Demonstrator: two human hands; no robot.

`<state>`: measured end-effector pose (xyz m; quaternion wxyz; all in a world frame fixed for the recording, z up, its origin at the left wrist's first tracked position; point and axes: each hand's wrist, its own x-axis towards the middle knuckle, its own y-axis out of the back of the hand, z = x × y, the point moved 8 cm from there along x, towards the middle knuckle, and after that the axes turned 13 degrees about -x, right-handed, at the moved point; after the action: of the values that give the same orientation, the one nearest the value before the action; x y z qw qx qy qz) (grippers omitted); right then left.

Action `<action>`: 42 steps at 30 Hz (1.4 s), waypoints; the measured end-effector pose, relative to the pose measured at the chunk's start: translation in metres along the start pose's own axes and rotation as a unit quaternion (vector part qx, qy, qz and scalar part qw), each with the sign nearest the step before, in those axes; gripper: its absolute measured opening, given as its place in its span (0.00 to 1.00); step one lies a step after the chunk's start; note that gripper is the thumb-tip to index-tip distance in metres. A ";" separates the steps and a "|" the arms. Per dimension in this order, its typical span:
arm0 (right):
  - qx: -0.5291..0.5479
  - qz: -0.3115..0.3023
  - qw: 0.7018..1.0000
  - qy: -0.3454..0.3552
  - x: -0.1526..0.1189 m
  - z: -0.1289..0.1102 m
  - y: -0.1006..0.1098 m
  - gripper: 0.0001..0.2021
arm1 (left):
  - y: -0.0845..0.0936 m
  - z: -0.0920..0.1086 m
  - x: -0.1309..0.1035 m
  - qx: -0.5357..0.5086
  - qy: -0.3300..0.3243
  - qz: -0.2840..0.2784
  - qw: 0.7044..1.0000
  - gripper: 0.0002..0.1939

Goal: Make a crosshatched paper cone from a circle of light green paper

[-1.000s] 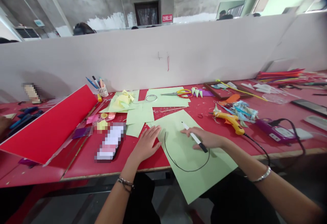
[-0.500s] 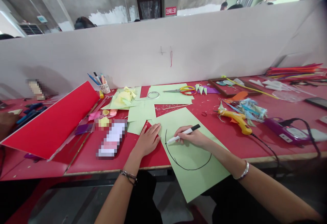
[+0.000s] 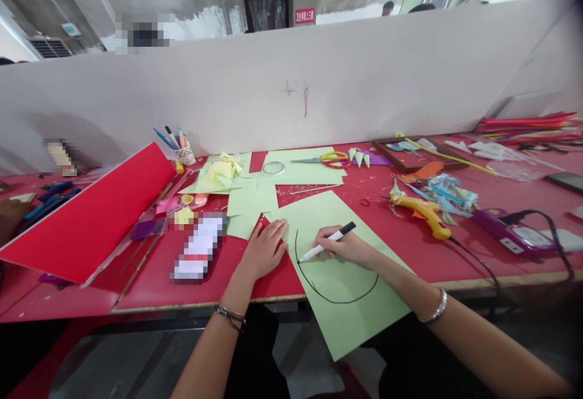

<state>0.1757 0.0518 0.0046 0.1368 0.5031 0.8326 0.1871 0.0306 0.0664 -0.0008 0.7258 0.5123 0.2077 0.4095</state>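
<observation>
My right hand point(image 3: 339, 246) is closed around a white marker point(image 3: 334, 237) with a black end. Its tip touches a large light green sheet point(image 3: 350, 326) at the left part of a black curved line point(image 3: 339, 302). This line makes an open, bowl-like arc. My left hand point(image 3: 265, 249) lies flat with its fingers extended, over a red piece point(image 3: 273, 283) and by the left edge of the green sheet. The sheet hangs over the table's front edge.
Yellow-handled scissors point(image 3: 334, 158) and a metal ring point(image 3: 273, 168) lie behind on green paper. Right are a yellow glue gun point(image 3: 423, 212) and a purple device point(image 3: 512, 235). Left are a pixelated phone point(image 3: 200, 247), a leaning red board point(image 3: 100, 217) and a pen cup point(image 3: 186, 155).
The marker tip has moved slightly down along the left part of the black line, with my right hand shifting a little. My left hand stays in place.
</observation>
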 end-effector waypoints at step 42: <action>0.080 -0.008 0.996 0.023 -0.003 0.005 -0.001 0.17 | 0.001 0.000 0.001 -0.004 0.005 0.008 1.000 0.23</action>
<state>0.1786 0.0492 0.0003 0.0782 0.5014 0.8518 0.1300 0.0308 0.0671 -0.0002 0.7232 0.5094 0.2057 0.4185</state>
